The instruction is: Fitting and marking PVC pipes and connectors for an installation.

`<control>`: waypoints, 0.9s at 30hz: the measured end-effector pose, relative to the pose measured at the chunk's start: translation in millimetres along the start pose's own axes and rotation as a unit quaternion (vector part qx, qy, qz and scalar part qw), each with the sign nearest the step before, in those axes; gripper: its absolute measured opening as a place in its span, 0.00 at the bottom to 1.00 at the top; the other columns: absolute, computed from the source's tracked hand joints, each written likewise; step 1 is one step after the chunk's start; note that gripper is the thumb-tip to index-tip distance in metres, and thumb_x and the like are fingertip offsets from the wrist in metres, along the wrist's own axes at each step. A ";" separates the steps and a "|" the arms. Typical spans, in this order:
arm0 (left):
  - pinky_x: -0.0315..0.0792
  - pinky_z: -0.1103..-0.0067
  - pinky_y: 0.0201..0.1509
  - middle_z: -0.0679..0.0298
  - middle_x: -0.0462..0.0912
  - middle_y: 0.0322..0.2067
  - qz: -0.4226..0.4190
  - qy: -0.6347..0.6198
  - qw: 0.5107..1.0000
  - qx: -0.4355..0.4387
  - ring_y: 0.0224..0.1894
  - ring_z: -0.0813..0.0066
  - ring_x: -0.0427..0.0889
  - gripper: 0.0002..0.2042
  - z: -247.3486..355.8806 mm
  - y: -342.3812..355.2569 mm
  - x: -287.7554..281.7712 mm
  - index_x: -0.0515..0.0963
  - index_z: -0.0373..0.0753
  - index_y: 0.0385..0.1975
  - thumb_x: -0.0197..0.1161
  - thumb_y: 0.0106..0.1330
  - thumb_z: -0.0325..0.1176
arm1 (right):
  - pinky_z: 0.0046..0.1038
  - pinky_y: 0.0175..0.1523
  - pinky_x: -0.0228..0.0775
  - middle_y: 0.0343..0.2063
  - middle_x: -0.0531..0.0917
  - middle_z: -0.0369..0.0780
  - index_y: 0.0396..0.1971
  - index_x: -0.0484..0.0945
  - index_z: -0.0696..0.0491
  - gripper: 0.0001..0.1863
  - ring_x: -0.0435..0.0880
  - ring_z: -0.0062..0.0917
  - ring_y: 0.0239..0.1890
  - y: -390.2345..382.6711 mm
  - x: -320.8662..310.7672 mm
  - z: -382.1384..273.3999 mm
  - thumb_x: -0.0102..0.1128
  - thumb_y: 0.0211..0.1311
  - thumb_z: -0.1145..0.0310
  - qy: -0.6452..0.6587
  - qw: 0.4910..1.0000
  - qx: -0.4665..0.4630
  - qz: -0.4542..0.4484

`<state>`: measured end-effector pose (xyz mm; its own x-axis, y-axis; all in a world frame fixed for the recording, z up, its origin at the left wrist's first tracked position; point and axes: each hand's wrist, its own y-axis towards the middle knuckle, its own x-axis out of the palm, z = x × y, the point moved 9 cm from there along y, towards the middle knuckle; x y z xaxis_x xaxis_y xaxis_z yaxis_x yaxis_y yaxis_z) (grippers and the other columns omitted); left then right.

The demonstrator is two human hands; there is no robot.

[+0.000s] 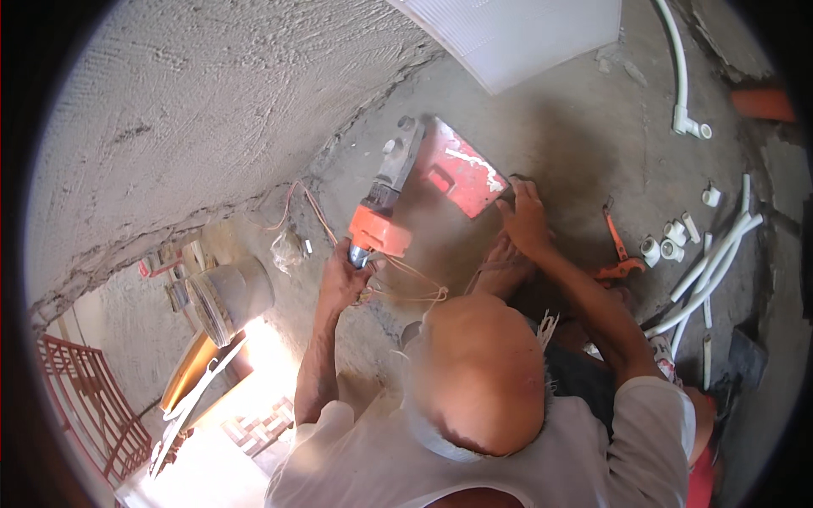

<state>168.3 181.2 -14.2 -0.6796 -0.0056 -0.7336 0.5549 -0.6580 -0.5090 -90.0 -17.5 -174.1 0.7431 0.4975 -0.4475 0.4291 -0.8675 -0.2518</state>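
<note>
- Orange-housed hand tool with a long grey metal head and a blue handle (381, 229): it is left of centre over the concrete floor (584, 144), head pointing up and away.
- Left hand (343, 279): its fingers are curled closed around the blue handle.
- Flat red metal sheet smeared with white (476, 196): it lies alongside the grey head; whether they touch, I cannot tell.
- Right hand (527, 222): its fingers reach forward to the sheet's near right corner; I cannot tell whether they pinch it.
- Orange-handled cutter (618, 241): on the floor, right of that hand, near short white plastic fittings (671, 251) and long white plastic pipes (718, 264).
</note>
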 end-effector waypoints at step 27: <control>0.70 0.61 0.40 0.49 0.75 0.35 0.148 0.232 0.936 0.218 0.38 0.49 0.76 0.20 63.1 23.1 19.8 0.73 0.33 0.46 0.67 0.61 0.40 | 0.40 0.54 0.71 0.48 0.77 0.47 0.53 0.73 0.55 0.23 0.77 0.44 0.51 -13.3 -21.0 10.2 0.63 0.58 0.65 -0.083 0.992 -0.076 0.056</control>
<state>137.3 118.4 -12.1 -0.1895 0.0240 -0.9816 0.3681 -0.9250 -0.0936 -116.5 -16.5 -170.1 0.7010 0.3801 -0.6034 0.4311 -0.8999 -0.0659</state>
